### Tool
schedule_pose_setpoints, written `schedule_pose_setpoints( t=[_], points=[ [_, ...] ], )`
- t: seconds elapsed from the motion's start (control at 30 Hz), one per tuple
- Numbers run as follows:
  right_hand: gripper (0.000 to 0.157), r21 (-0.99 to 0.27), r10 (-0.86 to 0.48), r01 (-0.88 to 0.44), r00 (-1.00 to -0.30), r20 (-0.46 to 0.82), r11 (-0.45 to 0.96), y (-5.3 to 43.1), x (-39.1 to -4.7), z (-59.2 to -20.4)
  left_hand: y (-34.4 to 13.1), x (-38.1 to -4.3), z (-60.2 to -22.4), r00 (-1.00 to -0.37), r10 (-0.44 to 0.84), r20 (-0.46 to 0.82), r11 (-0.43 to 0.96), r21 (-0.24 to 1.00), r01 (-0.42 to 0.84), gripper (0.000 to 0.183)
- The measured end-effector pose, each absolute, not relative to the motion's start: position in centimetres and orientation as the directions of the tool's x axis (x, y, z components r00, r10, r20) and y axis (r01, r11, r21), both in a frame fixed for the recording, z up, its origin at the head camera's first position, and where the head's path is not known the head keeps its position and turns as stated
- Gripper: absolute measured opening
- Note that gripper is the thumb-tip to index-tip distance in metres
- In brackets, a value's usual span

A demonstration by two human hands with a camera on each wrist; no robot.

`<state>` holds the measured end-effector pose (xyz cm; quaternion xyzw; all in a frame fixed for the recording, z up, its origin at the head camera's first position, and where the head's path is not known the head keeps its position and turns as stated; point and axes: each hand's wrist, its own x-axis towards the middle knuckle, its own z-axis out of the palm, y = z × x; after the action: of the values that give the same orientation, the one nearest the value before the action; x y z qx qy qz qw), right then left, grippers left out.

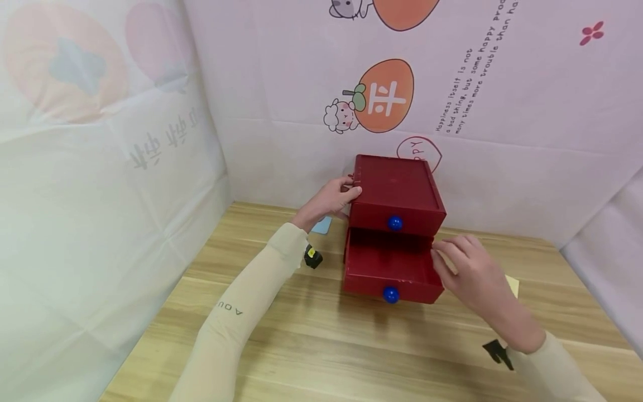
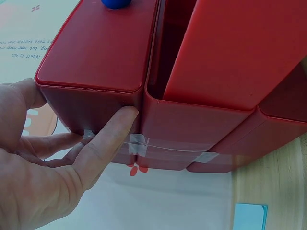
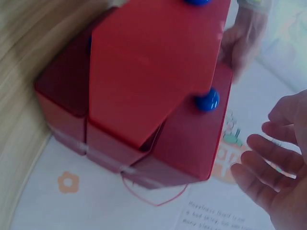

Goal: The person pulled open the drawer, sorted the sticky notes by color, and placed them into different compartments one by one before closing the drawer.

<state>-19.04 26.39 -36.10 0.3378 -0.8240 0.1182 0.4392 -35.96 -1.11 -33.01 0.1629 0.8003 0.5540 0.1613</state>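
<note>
- Near the middle of the table's (image 1: 351, 352) back edge stands a red drawer unit (image 1: 397, 181), its middle drawer (image 1: 387, 262) pulled out, the top one closed.
- Left grip (image 1: 331, 200): grasping the unit, thumb over the top left edge, fingers against the side.
- Right grip (image 1: 472, 273): free and loosely bent, just beside the pulled-out drawer's right wall.
- Near the back edge, left of the unit: a light-blue card (image 1: 322, 225).

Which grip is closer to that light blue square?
Left. The left grip is at the left side of the red drawers, near the square; the right grip is at their right.
</note>
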Motion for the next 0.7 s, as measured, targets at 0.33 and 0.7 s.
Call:
schedule_pose_setpoints(
  t=[0.33,0.7],
  points=[
    [0.023,-0.058,-0.361,-0.631,-0.513,0.779,0.773,30.3,-20.7,-35.5,-0.9,-36.2,-33.1,-0.893,0.442,-0.091,0.314,0.948,0.058,0.058],
    [0.015,-0.238,-0.234,-0.513,-0.693,0.682,0.825,34.7,-22.8,-36.8,-1.2,-35.9,-33.0,-0.893,0.442,-0.082,0.321,0.944,0.073,0.059]
  ],
)
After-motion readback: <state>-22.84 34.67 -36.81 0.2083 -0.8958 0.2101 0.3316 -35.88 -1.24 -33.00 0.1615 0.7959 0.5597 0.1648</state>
